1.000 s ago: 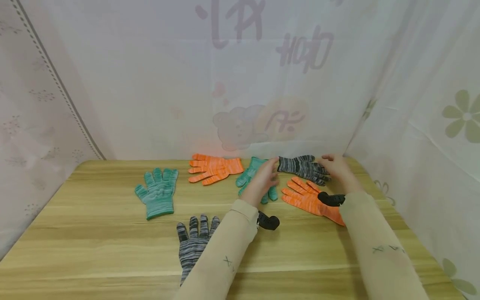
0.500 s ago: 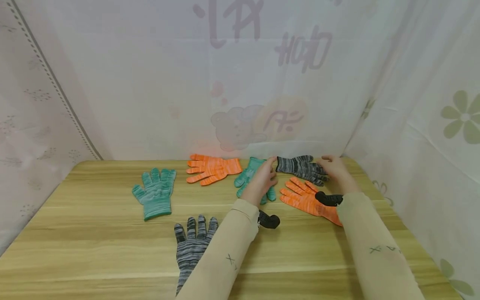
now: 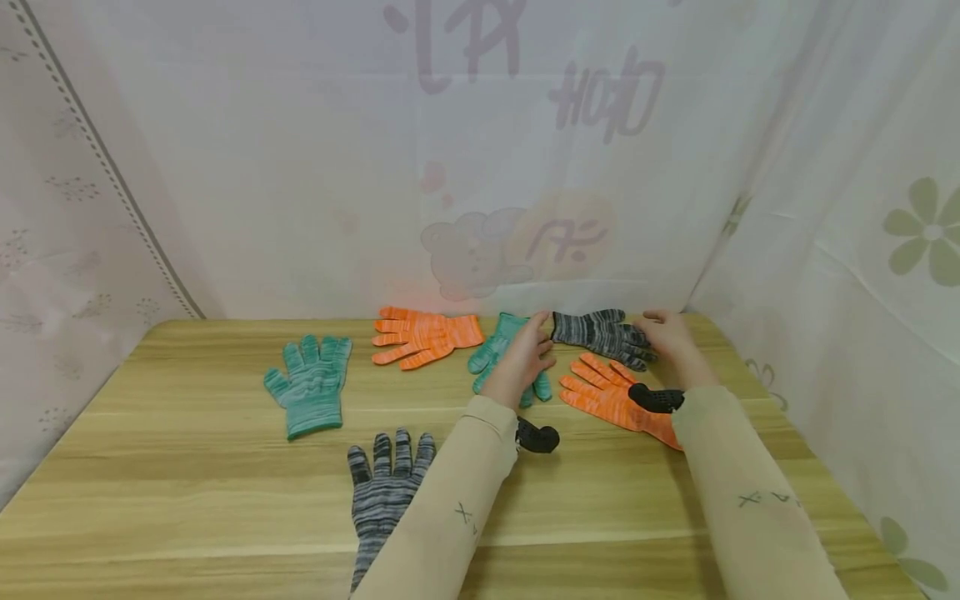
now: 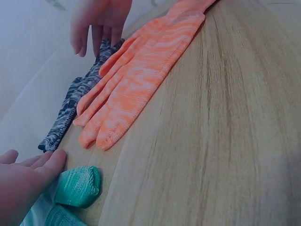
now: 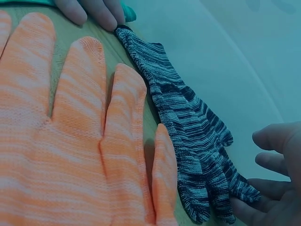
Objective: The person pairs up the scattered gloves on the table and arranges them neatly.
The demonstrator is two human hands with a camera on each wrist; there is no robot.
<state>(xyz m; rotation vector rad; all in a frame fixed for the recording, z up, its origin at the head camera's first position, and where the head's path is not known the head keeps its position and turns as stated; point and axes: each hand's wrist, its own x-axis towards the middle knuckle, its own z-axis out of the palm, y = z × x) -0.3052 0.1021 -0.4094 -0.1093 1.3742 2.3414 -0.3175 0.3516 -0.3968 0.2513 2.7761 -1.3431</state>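
A black-and-grey knit glove (image 3: 603, 336) lies flat at the back of the table, cuff to the left. My left hand (image 3: 522, 360) is over a green glove (image 3: 501, 342), partly covering it. In the right wrist view the left fingertips (image 5: 108, 19) are at the cuff of the black-and-grey glove. My right hand (image 3: 672, 343) is at that glove's other end; its fingers touch the glove's fingertips, while the thumb stays apart from them. An orange glove (image 3: 600, 398) lies in front, partly hidden by the right wrist camera.
Another orange glove (image 3: 427, 336) lies at the back middle, and a second green glove (image 3: 313, 387) to the left. A second black-and-grey glove (image 3: 381, 500) in front is partly hidden by the left sleeve. A white patterned curtain (image 3: 300, 167) hangs behind the wooden table (image 3: 187, 475).
Both hands and the gloves keep their places on the table. The head view has shifted slightly.
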